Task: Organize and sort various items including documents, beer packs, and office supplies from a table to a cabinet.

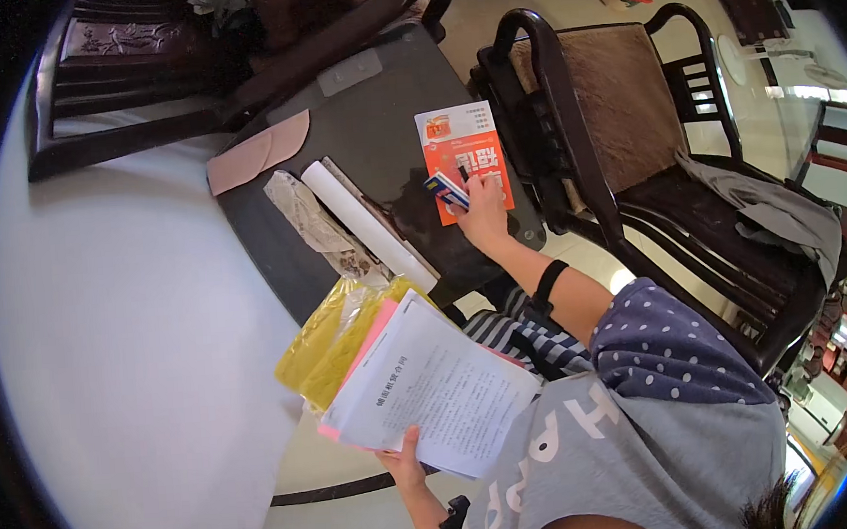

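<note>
My left hand (405, 460) grips the lower edge of a stack of printed paper sheets (431, 395), thumb on top. Pink paper (371, 334) shows along the stack's edge. Beyond it, partly covered, lies a yellow item in clear plastic (330, 343); whether my hand also holds it is unclear. My right hand (484, 210) is over an orange-and-white printed sheet or booklet (452, 135) on the dark tabletop (412, 83). Its fingers hold a small blue-and-white packet (449, 191). A short black object (463, 174) projects by the fingers, too small to identify.
On the tabletop are a white paper roll (363, 221), a crumpled printed wrapping (311, 209) and a pink flap case (260, 152). A dark wooden armchair (596, 108) with a brown cushion stands at right, grey cloth (769, 207) on it. Another carved wooden seat (120, 57) stands upper left.
</note>
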A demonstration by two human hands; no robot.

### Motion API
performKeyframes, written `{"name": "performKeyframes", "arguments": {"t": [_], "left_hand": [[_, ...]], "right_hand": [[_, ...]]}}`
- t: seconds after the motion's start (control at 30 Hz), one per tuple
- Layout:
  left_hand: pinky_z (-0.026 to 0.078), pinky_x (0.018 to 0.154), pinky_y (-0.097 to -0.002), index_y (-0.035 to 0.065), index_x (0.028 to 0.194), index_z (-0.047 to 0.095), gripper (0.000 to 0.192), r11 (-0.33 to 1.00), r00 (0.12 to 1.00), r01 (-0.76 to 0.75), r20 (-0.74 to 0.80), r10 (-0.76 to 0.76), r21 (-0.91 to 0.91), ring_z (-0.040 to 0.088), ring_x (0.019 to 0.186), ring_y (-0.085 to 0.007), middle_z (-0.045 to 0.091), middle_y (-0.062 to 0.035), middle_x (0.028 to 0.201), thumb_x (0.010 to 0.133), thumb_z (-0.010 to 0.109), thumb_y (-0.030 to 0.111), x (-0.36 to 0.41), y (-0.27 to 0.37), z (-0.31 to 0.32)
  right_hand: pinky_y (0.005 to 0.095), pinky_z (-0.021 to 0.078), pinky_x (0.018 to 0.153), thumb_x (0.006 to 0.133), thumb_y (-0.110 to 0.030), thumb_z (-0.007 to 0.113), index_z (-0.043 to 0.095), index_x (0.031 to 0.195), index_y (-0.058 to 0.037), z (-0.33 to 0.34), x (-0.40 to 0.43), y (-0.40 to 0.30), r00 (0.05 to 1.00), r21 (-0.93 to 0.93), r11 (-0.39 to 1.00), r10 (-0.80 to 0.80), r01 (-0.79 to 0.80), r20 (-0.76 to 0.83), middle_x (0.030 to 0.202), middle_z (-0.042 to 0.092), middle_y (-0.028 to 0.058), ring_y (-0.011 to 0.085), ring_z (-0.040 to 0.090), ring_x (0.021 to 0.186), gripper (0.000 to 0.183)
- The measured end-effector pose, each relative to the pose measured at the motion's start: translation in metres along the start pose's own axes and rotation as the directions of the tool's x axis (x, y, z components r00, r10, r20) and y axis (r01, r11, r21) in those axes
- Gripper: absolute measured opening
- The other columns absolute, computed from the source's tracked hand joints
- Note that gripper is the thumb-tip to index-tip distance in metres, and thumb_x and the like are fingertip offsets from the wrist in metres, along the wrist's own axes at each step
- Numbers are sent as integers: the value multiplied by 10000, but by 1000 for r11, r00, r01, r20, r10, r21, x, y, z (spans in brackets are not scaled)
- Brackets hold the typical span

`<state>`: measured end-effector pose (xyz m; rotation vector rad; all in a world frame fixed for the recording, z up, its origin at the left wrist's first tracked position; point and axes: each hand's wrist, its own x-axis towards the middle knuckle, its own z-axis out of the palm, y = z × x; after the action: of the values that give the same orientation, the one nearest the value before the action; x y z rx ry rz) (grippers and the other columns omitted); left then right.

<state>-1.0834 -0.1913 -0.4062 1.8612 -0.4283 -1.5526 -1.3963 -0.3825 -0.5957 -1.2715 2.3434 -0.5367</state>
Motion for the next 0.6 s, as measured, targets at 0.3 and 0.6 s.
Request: {"name": "performKeyframes", "arguments": {"t": [0.3,0.6], "left_hand": [[410,999,-392,-49,1290,426,627,1000,1000,-26,-7,26,6,536,1129,-265,542,-174,1241,736,718,-22,0,7,5],[395,1009,-395,-39,1329,382,715,1000,1000,-5,27,5,15,510,1156,-263,515,-168,1264,718,753,-21,6,3,-2]], "right_hand": [[467,441,795,705,-86,756,527,955,-39,-1,9,14,994,221,973,47,-68,96,942,575,190,382,562,940,342],[425,456,908,646,-258,796,709,979,-84,-56,37,34,810,57,950,230,-307,540,1159,611,170,325,566,1106,386]]}}
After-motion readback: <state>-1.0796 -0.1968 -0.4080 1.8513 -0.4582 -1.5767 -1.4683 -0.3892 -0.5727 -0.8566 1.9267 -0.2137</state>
